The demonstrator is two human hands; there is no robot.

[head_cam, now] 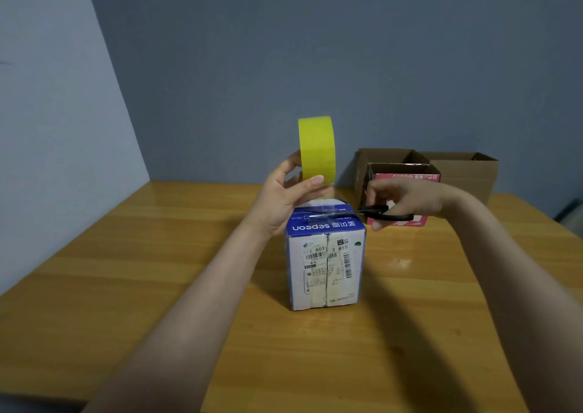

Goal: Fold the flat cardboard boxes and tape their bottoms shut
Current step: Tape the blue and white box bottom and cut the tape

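Note:
A blue and white cardboard box (326, 267) stands upright in the middle of the wooden table (157, 270), its near face covered with shipping labels. My left hand (284, 201) grips a yellow roll of tape (317, 149), held on edge above the far side of the box. A clear strip of tape runs from the roll down to the box top. My right hand (400, 199) holds black-handled scissors (375, 213), their blades lying across the top of the box at the tape strip.
At the back right of the table stand three open boxes: a pink and white one (407, 180) in front, a brown one (383, 157) behind it and a larger brown one (467, 172) to the right. Grey walls close the back and left.

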